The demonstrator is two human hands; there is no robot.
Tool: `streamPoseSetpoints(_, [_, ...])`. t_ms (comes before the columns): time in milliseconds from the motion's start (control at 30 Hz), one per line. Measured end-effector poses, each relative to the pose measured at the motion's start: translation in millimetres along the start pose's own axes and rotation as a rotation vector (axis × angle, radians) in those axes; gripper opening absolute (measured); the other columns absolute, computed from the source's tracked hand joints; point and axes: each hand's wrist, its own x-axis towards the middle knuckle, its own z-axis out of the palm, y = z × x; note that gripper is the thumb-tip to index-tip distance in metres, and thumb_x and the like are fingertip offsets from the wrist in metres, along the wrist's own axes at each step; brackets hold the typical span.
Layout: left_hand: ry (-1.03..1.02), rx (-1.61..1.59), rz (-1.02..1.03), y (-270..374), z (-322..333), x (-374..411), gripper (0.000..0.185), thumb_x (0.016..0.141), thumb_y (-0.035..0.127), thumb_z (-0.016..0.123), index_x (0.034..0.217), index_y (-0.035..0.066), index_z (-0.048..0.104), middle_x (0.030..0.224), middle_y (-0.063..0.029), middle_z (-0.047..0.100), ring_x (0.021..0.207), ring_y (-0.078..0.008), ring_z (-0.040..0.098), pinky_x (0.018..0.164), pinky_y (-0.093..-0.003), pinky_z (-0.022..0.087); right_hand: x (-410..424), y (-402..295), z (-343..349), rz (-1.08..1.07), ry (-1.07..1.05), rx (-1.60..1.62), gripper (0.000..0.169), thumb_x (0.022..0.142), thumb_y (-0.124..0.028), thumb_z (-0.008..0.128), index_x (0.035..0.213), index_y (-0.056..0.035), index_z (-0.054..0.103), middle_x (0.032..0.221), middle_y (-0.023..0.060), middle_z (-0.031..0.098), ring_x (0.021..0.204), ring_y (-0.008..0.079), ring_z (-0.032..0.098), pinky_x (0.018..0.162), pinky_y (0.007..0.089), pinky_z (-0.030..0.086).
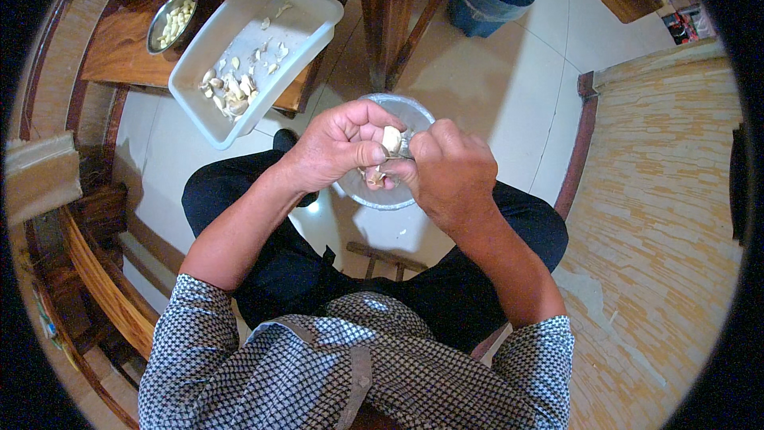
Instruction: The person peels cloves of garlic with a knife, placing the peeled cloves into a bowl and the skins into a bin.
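Between the thumb and fingers of my left hand (pixel 343 146) is a pale garlic clove (pixel 392 139). My right hand (pixel 450 164) is closed around a small metal tool (pixel 406 146), likely a knife; its handle is hidden in the fist. The tool's metal part meets the clove near my left thumb. Loose papery skin (pixel 376 177) hangs below, by my left fingers. Both hands are over a round bin (pixel 412 108) on the floor between my legs, and they hide most of its inside.
A white plastic tub (pixel 256 122) with unpeeled garlic cloves (pixel 234 95) and skin scraps rests on a wooden bench (pixel 128 42). Beside it, a metal bowl (pixel 156 30) holds peeled cloves (pixel 177 21). A blue lined bucket (pixel 471 15) stands beyond a wooden post (pixel 388 12).
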Motion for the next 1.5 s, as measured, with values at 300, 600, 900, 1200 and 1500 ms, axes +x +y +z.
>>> streamPoseSetpoints(300, [-0.008, -0.102, 0.101, -8.4, 0.5, 2.1, 0.041, 0.082, 0.018, 0.067, 0.114, -0.001, 0.05, 0.095, -0.0088, 0.063, 0.077, -0.013, 0.062, 0.066, -0.0252, 0.054, 6.8, 4.8, -0.6, 0.015, 0.149, 0.101, 0.054, 0.065, -0.06, 0.064, 0.074, -0.008, 0.053, 0.074, 0.0072, 0.052, 0.063, 0.0266, 0.058, 0.055, 0.0396, 0.045])
streamPoseSetpoints(600, [0.057, -0.031, 0.107, -13.0, -3.1, 2.6, 0.041, 0.082, 0.021, 0.068, 0.113, 0.0, 0.05, 0.093, -0.0072, 0.063, 0.079, -0.0129, 0.062, 0.068, -0.0251, 0.053, 3.3, 1.9, -2.3, -0.006, -0.005, 0.048, 0.048, 0.064, -0.052, 0.068, 0.077, -0.0074, 0.056, 0.076, 0.008, 0.053, 0.062, 0.0278, 0.057, 0.054, 0.0398, 0.045])
streamPoseSetpoints(900, [0.017, -0.045, 0.115, -10.2, 1.1, 3.4, 0.044, 0.082, 0.028, 0.067, 0.112, 0.0, 0.05, 0.084, -0.0067, 0.061, 0.067, -0.0136, 0.06, 0.058, -0.0242, 0.052, 8.0, 2.6, 0.3, 0.023, 0.134, 0.114, 0.052, 0.063, -0.053, 0.069, 0.078, -0.0067, 0.053, 0.077, 0.0096, 0.052, 0.065, 0.0287, 0.058, 0.055, 0.0398, 0.045])
streamPoseSetpoints(1200, [0.056, -0.089, 0.073, -9.0, 4.7, 2.0, 0.036, 0.083, 0.035, 0.065, 0.099, 0.005, 0.053, 0.089, -0.0011, 0.059, 0.075, -0.0081, 0.057, 0.064, -0.0235, 0.051, 7.0, -0.7, -1.3, 0.028, 0.078, 0.067, 0.047, 0.064, -0.051, 0.068, 0.074, -0.0073, 0.055, 0.075, 0.0082, 0.052, 0.062, 0.0276, 0.059, 0.054, 0.0392, 0.046])
streamPoseSetpoints(1500, [0.086, -0.196, 0.131, -18.6, 7.0, 3.2, 0.038, 0.082, 0.028, 0.067, 0.106, 0.003, 0.05, 0.087, -0.0059, 0.061, 0.067, -0.0127, 0.06, 0.057, -0.0248, 0.052, 1.6, -3.8, -3.3, -0.017, 0.01, 0.026, 0.045, 0.066, -0.05, 0.068, 0.075, -0.0078, 0.056, 0.074, 0.0077, 0.052, 0.061, 0.027, 0.059, 0.053, 0.0391, 0.046])
